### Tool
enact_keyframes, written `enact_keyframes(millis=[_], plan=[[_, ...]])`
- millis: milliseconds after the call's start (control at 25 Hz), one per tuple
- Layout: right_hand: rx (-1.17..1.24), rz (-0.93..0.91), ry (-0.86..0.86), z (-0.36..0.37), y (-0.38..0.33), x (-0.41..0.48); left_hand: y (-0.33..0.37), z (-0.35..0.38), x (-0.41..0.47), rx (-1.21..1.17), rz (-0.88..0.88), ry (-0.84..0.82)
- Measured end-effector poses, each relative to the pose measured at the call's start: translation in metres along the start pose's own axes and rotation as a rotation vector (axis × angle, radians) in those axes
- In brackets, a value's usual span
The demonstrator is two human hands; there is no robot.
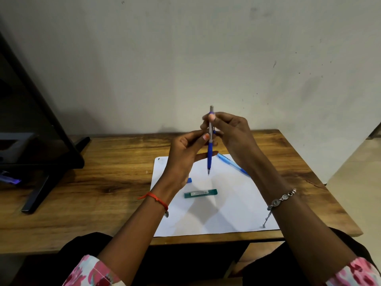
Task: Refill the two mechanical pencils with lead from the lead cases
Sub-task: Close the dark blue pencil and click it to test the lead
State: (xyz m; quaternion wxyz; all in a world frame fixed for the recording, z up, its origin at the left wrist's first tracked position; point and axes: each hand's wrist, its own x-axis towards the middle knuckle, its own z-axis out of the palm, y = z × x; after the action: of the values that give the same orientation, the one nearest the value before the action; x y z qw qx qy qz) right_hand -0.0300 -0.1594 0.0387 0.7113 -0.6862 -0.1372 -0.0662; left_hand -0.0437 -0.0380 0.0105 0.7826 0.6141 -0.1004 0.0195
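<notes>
I hold a blue and silver mechanical pencil [210, 153] upright above the white paper [226, 211], tip down. My left hand [185, 157] pinches its silver barrel at mid height. My right hand [231, 135] grips the upper barrel near the cap end. A second, light blue pencil [228, 162] lies on the paper behind my right wrist, partly hidden. A green lead case [200, 193] lies flat on the paper below the pencil tip. A small blue piece [189, 180] shows beside my left wrist, mostly hidden.
The wooden desk [103, 162] stands against a pale wall. A dark monitor with its stand [41, 141] occupies the left side. The desk's front edge runs just under the paper.
</notes>
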Motion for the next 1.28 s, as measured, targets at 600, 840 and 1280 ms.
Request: enact_keyframes(millis=[600,840,1280], plan=[[0.656,0.122,0.088,-0.028,-0.07,0.008,-0.005,0.008,-0.018,-0.408,-0.559,-0.197],[0.61,0.159,0.064,-0.024,-0.073,0.006,-0.005,0.01,-0.022,-0.423,-0.586,-0.211],[0.638,0.164,0.055,-0.019,-0.072,0.006,0.0,0.009,-0.023,-0.448,-0.564,-0.256]])
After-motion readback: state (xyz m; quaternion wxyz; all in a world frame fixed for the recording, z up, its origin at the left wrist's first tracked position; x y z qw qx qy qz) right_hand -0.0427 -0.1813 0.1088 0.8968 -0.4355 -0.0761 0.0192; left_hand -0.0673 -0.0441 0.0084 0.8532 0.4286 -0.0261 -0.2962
